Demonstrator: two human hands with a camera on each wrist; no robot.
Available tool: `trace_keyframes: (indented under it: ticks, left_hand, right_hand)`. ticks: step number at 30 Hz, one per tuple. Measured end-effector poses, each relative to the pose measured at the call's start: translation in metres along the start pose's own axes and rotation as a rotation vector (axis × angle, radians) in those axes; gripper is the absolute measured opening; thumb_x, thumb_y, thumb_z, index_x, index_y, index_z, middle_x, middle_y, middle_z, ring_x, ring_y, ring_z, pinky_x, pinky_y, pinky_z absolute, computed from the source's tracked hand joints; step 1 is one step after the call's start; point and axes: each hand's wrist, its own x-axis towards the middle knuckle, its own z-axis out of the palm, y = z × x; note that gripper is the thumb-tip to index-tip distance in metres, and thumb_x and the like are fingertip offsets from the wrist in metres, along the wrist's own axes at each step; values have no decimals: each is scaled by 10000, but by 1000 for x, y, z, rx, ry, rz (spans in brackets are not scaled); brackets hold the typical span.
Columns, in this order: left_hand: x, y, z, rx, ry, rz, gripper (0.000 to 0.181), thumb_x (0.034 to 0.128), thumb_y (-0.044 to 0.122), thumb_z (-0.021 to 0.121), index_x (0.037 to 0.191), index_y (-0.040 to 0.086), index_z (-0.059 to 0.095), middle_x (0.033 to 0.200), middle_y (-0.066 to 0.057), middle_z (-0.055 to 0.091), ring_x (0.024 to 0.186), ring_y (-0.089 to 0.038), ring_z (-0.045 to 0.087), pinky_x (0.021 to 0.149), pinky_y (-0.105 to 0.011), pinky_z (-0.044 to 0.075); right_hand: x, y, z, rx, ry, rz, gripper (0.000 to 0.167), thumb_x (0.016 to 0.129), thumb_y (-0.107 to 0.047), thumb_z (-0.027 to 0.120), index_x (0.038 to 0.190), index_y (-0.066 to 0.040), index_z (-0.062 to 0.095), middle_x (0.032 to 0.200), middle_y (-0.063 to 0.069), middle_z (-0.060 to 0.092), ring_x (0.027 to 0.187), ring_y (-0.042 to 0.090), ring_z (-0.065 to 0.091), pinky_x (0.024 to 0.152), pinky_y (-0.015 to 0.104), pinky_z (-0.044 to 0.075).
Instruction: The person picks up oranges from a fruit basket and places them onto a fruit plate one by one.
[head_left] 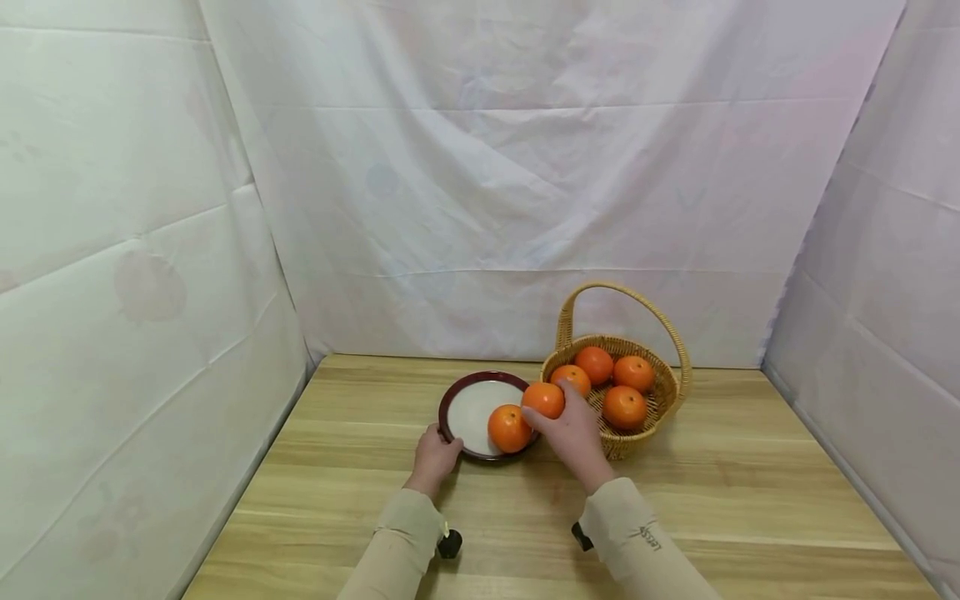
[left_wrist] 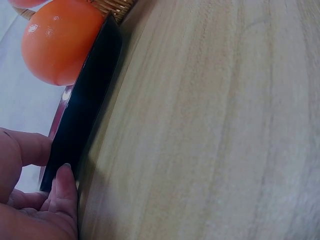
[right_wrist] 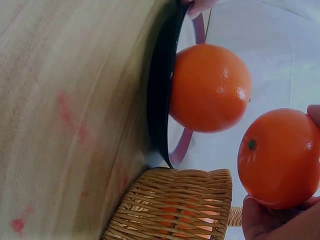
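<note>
A white plate with a dark red rim (head_left: 471,408) lies on the table, and one orange fruit (head_left: 509,428) rests on its right part. My left hand (head_left: 437,457) grips the plate's near left edge, its thumb and fingers (left_wrist: 64,192) on the rim in the left wrist view. Between thumb and fingers my right hand (head_left: 576,433) holds a second orange fruit (head_left: 543,400) in the air, between plate and basket; the right wrist view shows this held fruit (right_wrist: 280,158) apart from the one on the plate (right_wrist: 210,88).
Right of the plate stands a wicker basket (head_left: 617,446) with a tall arched handle (head_left: 643,303); several orange fruits (head_left: 625,407) lie in it. The wooden table (head_left: 360,483) is bounded by white cloth walls (head_left: 465,192) at the back and both sides.
</note>
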Motion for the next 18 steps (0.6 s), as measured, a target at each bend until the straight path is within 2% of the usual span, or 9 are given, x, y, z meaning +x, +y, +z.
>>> trace_keyframes:
  ticks: [12, 18]
  left_hand:
    - [0, 0, 0, 4, 3, -1, 555, 925, 128, 643, 1388, -116, 457, 1164, -229, 625, 1051, -297, 589, 896, -428, 503]
    - [-1, 1, 0, -2, 2, 19, 553, 922, 126, 643, 1380, -123, 459, 1138, -220, 625, 1010, -286, 581, 860, -408, 499]
  right_hand:
    - [-4, 9, 7, -52, -5, -36, 881, 844, -414, 768, 1535, -45, 367, 1504, 178, 477, 1315, 353, 505, 1093, 563, 420]
    - [-6, 12, 11, -62, -3, -45, 861, 841, -397, 781, 1519, -45, 385, 1503, 180, 474, 1320, 358, 485, 1106, 565, 407]
